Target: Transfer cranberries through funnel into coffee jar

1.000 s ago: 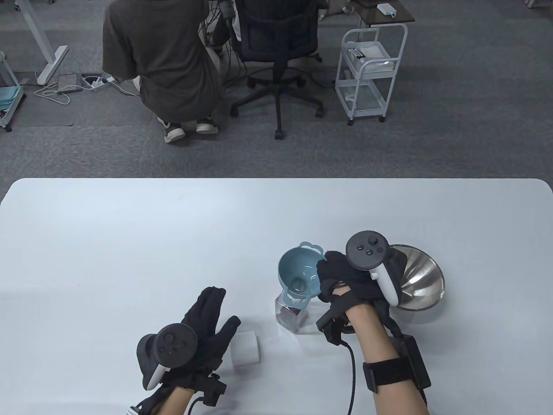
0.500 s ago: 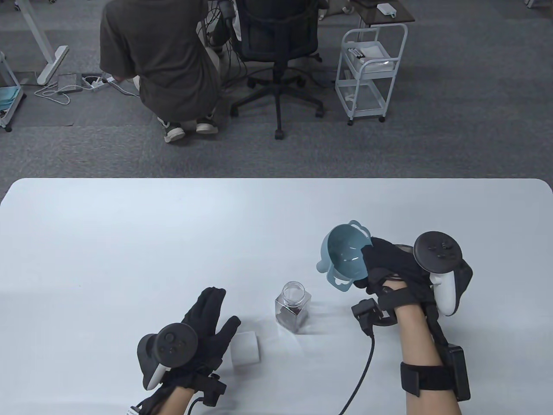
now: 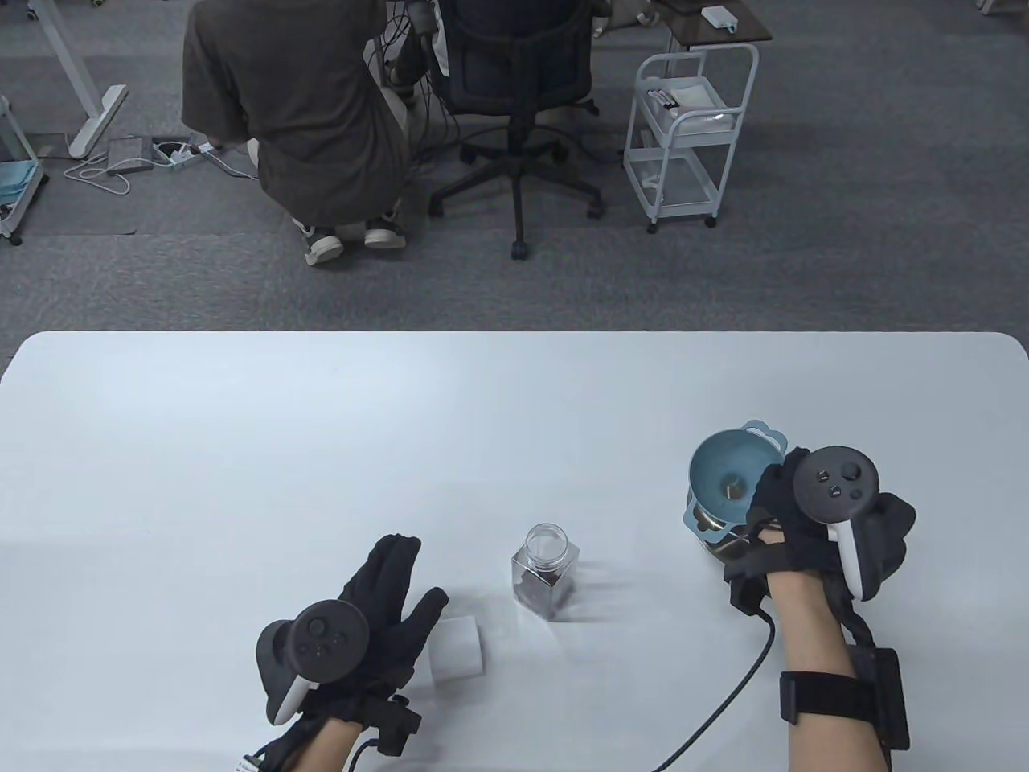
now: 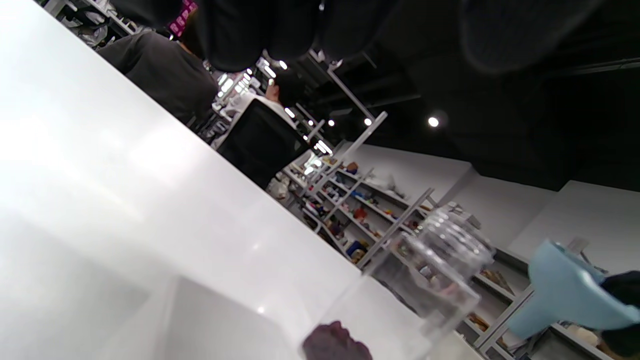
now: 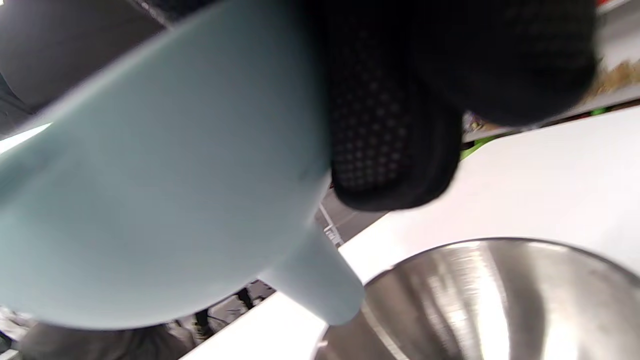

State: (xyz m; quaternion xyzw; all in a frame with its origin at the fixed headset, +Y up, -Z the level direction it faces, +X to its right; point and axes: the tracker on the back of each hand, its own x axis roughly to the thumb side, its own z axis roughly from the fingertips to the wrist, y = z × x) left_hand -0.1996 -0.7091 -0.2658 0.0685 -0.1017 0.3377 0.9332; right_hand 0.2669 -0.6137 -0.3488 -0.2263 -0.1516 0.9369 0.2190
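The clear square coffee jar [image 3: 545, 571] stands open at the table's middle, with dark cranberries [image 3: 539, 591] at its bottom. My right hand [image 3: 764, 503] grips the blue funnel [image 3: 727, 482] by its rim and holds it over the steel bowl [image 3: 715, 548], which is mostly hidden beneath. In the right wrist view my fingers [image 5: 390, 140] press the funnel's [image 5: 150, 175] outer wall, its spout above the bowl [image 5: 475, 300]. My left hand [image 3: 398, 579] lies open on the table, left of the jar. The left wrist view shows the jar [image 4: 435, 270] and funnel [image 4: 565, 295].
A white lid-like block [image 3: 456, 647] lies beside my left thumb. The white table [image 3: 241, 442] ends at a far edge, with an office chair [image 3: 514, 96], a crouching person [image 3: 297, 121] and a white cart [image 3: 691, 129] on the floor beyond.
My right hand lifted the funnel off the jar's mouth and carried it right, over the steel bowl. The jar now stands uncovered. My left hand has not moved.
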